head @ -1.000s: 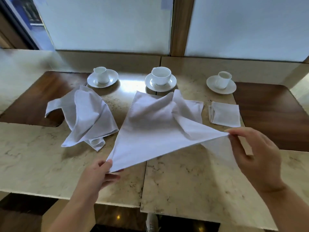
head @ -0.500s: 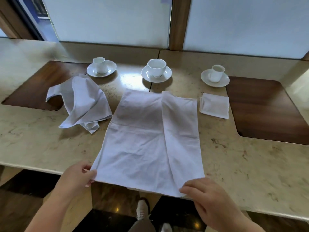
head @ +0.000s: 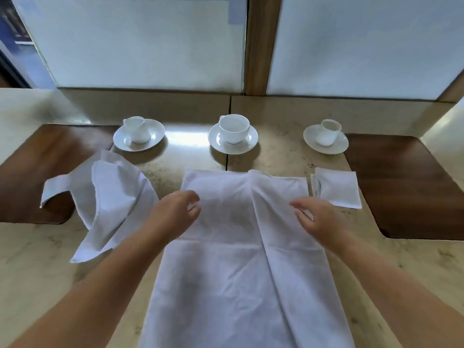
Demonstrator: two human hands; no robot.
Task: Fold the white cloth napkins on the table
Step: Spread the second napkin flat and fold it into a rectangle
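Along the far edge of the surface (head: pixel 276 159), three white cups sit on three white saucers. Left cup (head: pixel 136 129) leans on its saucer (head: pixel 155 136); centre cup (head: pixel 234 128) stands upright on its saucer (head: pixel 216 141); right cup (head: pixel 329 131) leans on its saucer (head: pixel 311 138). Centre cup interior looks white and bare; contents of the two tilted cups cannot be told.

Spread napkin (head: pixel 233 285): white cloth, lying open on the surface directly in front of the person, long axis running from the near edge toward the centre saucer. Its right side is folded inward as a long flap, giving a raised lengthwise ridge. One faint crosswise crease near mid-length; fine wrinkles in the near half.

Left hand (head: pixel 173 214) is over the napkin's far left edge, fingers (head: pixel 193 197) curled; whether they pinch the cloth cannot be told. Right hand (head: pixel 319 217) is over the folded flap's far right part, fingers (head: pixel 298 204) loosely curled; grip likewise cannot be told.

Crumpled napkin (head: pixel 110 197): white, bunched, lying left of the spread one, partly on a dark wood panel (head: pixel 30 177). Folded napkin (head: pixel 336 187): small flat square, right of the spread one, just beside a second wood panel (head: pixel 406 192).

Surface material: beige, marble-like, glossy, with a seam down the middle. Frosted window panes (head: pixel 140 41) behind.
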